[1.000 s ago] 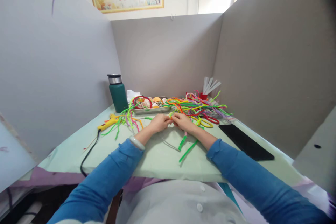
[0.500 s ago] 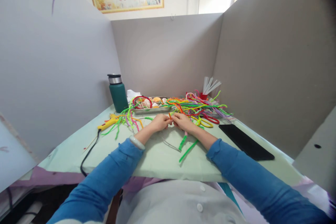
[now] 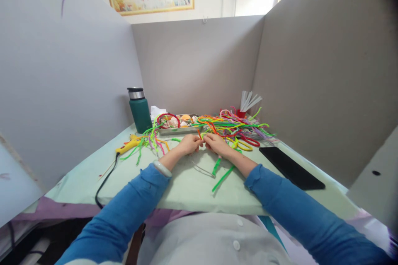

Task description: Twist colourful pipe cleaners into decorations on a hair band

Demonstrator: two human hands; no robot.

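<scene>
Fingers [image 3: 197, 142] on orange strip [image 3: 199, 133], inside table edge [image 3: 202, 207].

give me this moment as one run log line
left hand: at thin orange fuzzy stem, exact grip unclear | right hand: close beside it, grip unclear | nearby: yellow plastic glue gun, flat black rectangular slab

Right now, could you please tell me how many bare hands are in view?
2: the left hand and the right hand, close together over the table, with an orange strip showing between them. No other hands show.
</scene>
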